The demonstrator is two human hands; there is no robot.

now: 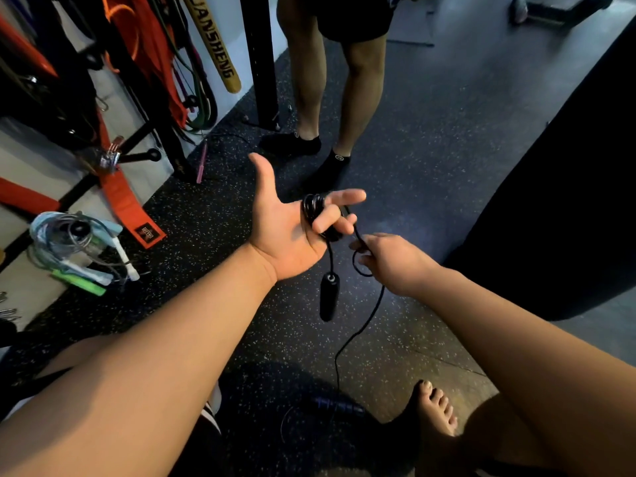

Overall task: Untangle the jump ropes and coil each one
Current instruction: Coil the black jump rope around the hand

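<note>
My left hand [289, 228] is held palm up, thumb spread, with several turns of a black jump rope [313, 210] wound around its fingers. One black handle [328, 296] dangles below that hand on a short length of cord. My right hand [392, 261] pinches the same cord just right of the coil, with a small loop under it. From there the rope [361, 327] drops to the floor toward a dark blue handle [339, 406] between my legs.
A bundle of pale blue, white and green jump ropes [79, 249] lies at the left by the wall rack. A pink handle [201, 163] lies on the speckled floor. Another person's legs [330, 98] stand close ahead. A black punching bag [564, 187] fills the right. My bare foot [437, 407] is below.
</note>
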